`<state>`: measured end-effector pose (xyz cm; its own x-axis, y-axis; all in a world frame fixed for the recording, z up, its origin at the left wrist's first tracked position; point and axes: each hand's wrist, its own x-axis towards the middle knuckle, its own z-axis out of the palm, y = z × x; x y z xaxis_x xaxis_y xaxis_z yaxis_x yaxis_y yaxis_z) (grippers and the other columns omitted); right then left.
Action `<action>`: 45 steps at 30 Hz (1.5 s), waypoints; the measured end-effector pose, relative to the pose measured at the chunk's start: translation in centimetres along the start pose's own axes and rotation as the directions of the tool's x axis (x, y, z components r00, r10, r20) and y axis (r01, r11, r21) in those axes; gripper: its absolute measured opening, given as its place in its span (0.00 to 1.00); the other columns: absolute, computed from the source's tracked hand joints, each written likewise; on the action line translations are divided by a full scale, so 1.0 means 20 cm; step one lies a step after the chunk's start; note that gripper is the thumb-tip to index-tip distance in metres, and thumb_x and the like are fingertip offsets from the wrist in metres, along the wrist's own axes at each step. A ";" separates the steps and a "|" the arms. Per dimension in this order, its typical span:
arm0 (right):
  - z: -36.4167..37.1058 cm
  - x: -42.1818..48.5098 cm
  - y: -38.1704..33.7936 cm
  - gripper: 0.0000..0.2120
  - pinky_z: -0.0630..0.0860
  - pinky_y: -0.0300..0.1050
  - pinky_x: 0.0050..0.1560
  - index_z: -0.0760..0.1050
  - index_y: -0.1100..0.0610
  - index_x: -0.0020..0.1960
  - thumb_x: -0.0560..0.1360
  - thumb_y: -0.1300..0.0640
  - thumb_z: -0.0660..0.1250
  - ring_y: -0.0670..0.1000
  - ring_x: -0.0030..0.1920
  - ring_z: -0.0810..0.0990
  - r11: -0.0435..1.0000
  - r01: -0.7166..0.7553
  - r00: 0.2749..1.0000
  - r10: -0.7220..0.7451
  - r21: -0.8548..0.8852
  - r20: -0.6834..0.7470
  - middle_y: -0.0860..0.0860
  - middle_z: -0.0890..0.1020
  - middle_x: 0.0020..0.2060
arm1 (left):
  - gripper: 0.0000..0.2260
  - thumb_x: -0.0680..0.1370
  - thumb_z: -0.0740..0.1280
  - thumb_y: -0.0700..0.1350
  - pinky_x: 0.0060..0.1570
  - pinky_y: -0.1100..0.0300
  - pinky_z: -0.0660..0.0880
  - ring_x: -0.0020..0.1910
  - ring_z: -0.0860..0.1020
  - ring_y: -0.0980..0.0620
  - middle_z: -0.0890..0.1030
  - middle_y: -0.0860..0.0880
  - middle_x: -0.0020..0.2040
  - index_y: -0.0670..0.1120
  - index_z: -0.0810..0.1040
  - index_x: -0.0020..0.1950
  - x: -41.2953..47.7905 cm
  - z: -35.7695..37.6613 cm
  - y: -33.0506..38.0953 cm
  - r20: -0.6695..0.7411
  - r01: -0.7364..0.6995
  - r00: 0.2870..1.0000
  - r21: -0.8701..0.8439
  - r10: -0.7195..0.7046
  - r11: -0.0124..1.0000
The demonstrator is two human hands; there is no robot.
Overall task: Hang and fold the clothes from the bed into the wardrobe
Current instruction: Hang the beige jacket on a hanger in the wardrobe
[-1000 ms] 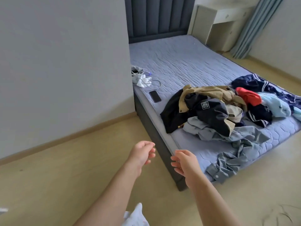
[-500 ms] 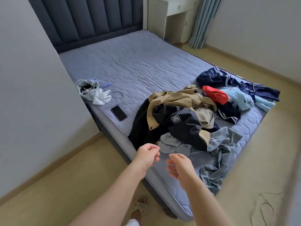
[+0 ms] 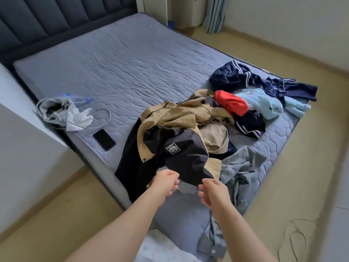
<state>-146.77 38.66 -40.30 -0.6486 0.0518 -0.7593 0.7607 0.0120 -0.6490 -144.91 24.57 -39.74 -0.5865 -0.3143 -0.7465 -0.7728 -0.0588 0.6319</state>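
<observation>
left hand [image 3: 165,183] fingers [image 3: 174,186] loose, empty | right hand [image 3: 214,191] likewise, near jacket [image 3: 181,154]

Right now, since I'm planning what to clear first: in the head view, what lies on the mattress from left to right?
grey bag → black phone → tan and navy jacket → red garment → light blue garment

Both hands reach over the near edge of the bed [image 3: 122,63], the left hand [image 3: 166,181] with loosely curled fingers and the right hand [image 3: 214,190] with relaxed fingers, neither holding anything, just in front of a navy and tan jacket [image 3: 181,148]. The jacket tops a heap with a grey shirt [image 3: 243,171], a red garment [image 3: 231,103], a light blue garment [image 3: 264,103] and a navy striped garment [image 3: 245,78]. A black phone [image 3: 104,139] lies left of the heap.
</observation>
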 end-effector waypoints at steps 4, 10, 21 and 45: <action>-0.20 0.26 -0.15 0.08 0.65 0.34 0.23 0.73 0.58 0.42 0.77 0.65 0.58 0.48 0.28 0.70 1.000 0.002 0.998 -0.002 -0.002 -0.059 0.53 0.76 0.34 | 0.07 0.80 0.57 0.42 0.32 0.67 0.66 0.33 0.72 0.56 0.74 0.51 0.37 0.48 0.74 0.48 0.16 0.30 0.06 -0.064 0.146 0.987 -0.046 -0.148 0.988; -0.39 0.57 -0.23 0.09 0.65 0.36 0.26 0.73 0.59 0.42 0.77 0.66 0.57 0.48 0.27 0.68 0.993 -0.090 0.996 0.091 -0.078 0.006 0.54 0.75 0.33 | 0.07 0.78 0.59 0.38 0.33 0.62 0.68 0.37 0.71 0.53 0.73 0.49 0.45 0.49 0.74 0.49 0.41 0.66 0.03 -0.212 0.251 0.942 -0.066 -0.259 0.966; -0.58 0.80 -0.12 0.10 0.67 0.40 0.30 0.75 0.58 0.43 0.76 0.68 0.58 0.48 0.27 0.70 0.972 -0.155 0.987 0.159 -0.175 0.010 0.53 0.77 0.32 | 0.35 0.76 0.67 0.47 0.60 0.48 0.69 0.65 0.68 0.40 0.60 0.44 0.72 0.55 0.50 0.76 0.84 0.90 -0.01 -0.481 0.367 0.808 -0.041 -0.340 0.929; -0.04 -0.02 -0.44 0.17 0.76 0.56 0.49 0.72 0.59 0.60 0.73 0.69 0.61 0.62 0.48 0.80 0.999 0.005 0.913 -0.023 0.046 0.407 0.62 0.80 0.50 | 0.05 0.75 0.68 0.41 0.42 0.62 0.70 0.36 0.72 0.57 0.76 0.50 0.34 0.43 0.79 0.39 -0.43 0.13 0.19 0.173 -0.552 0.831 0.137 0.528 0.823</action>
<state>-153.18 39.26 -34.14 -0.6198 -0.3591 -0.6978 0.7557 -0.0336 -0.6540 -143.43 29.58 -31.55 -0.9378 -0.1287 -0.3226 -0.3456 0.2549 0.9031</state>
